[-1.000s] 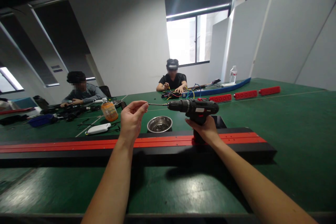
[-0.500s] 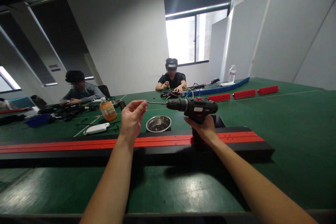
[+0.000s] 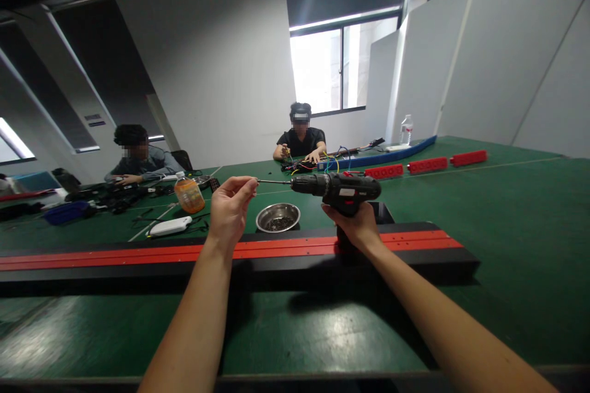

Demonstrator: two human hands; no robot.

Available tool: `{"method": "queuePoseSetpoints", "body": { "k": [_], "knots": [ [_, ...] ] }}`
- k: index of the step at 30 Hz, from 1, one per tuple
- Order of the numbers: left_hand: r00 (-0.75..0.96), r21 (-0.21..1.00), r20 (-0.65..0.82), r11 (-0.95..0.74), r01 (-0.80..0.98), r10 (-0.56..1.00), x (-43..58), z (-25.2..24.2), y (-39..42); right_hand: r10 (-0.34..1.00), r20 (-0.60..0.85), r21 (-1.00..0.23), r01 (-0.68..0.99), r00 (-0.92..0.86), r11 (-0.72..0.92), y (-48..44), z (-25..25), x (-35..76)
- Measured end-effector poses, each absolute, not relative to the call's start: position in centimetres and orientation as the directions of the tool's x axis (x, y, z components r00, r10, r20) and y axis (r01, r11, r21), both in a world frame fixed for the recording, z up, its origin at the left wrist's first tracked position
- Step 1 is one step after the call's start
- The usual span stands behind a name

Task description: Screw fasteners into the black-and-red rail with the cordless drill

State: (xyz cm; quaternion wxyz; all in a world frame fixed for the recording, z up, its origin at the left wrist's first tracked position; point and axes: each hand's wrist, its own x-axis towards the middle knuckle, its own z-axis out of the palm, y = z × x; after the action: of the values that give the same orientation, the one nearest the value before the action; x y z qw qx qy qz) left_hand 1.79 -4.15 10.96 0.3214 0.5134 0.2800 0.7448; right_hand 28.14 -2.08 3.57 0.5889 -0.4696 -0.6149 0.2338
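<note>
Above the red strip [image 3: 271, 250] of a long black beam [image 3: 437, 264], a black drill [image 3: 343, 187] is held up level, its chuck toward the left and a thin metal bit [image 3: 275, 182] sticking straight out of it. The right hand [image 3: 359, 225] has its fingers wrapped around the drill's handle just under the body; part of that grip is hidden behind the wrist. The left hand [image 3: 230, 209] is raised across from it, thumb and forefinger pinched together on the free end of the bit, the other fingers curled in. Whether a small screw also sits in that pinch, I cannot tell.

Between the two hands and beyond the beam, a steel bowl [image 3: 276, 211] stands on the green counter [image 3: 516, 209] with many small dark pieces [image 3: 279, 223] in its bottom, too small to make out singly. Behind the right hand shows part of a dark tray [image 3: 385, 214]. To the left lie a white device [image 3: 170, 226] and, near it, an upright bottle [image 3: 189, 194] of orange drink. Farther right, three red blocks [image 3: 427, 164] lie in a row near a long blue strip [image 3: 387, 152]. Across the counter, a person [image 3: 302, 142] in black sits over coloured wires [image 3: 338, 163].
</note>
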Motion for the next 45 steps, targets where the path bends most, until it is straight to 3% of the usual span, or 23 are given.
{"method": "queuePoseSetpoints", "body": {
  "k": [18,33,37,39,41,45],
  "knots": [
    [-0.222,0.733,0.670,-0.678,0.046,0.709,1.3,11.4,-4.7,0.850,0.504,-0.823,0.383,0.155,0.419,-2.4,3.9,28.1],
    [-0.210,0.756,0.617,-0.645,-0.108,0.758,1.4,11.6,-4.7,0.849,0.513,-0.829,0.327,0.122,0.454,-2.0,3.4,28.2],
    [-0.306,0.748,0.585,-0.645,-0.153,0.751,1.0,10.6,-3.5,0.851,0.511,-0.831,0.324,0.123,0.452,-2.1,3.4,28.2],
    [-0.365,0.783,0.556,-0.618,-0.071,0.747,0.6,9.2,-2.2,0.852,0.507,-0.836,0.318,0.130,0.448,-2.1,3.5,28.3],
    [-0.341,0.842,0.533,-0.525,0.122,0.775,0.1,7.2,-0.8,0.853,0.508,-0.834,0.313,0.116,0.454,-2.2,3.6,28.3],
    [-0.089,0.844,0.358,-0.281,0.458,0.930,-0.6,3.0,1.3,0.856,0.505,-0.831,0.330,0.110,0.448,-2.3,3.7,28.3]
  ]
}}
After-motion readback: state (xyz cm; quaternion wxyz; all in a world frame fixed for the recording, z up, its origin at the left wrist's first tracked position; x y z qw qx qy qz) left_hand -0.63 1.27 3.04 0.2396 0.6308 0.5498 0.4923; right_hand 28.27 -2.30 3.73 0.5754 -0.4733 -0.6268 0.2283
